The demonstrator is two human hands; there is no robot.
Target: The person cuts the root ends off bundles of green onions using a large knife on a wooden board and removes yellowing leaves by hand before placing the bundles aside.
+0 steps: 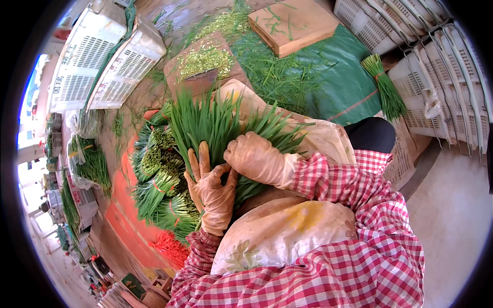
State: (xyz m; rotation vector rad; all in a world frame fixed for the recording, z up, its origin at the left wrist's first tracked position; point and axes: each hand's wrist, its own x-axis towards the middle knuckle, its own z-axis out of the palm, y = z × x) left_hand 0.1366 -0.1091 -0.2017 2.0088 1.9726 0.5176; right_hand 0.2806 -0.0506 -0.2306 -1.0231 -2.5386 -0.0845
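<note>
Both my hands wear stained, pale gloves and work over my lap at a loose bunch of garlic chives, whose long green leaves fan up and away from me. My left hand presses around the near left side of the bunch, fingers extended along it and thumb bent toward my right hand. Curled into a fist, my right hand closes on chives to the right; more leaves stick out beyond it. The lower part of the bunch is largely hidden by my hands. A stained apron covers my lap.
Tied chive bundles are heaped at my left, beside red ties. Ahead lie a board with trimmings, a green sheet with loose leaves and a wooden block. White crates stand left, more crates right, near one bundle.
</note>
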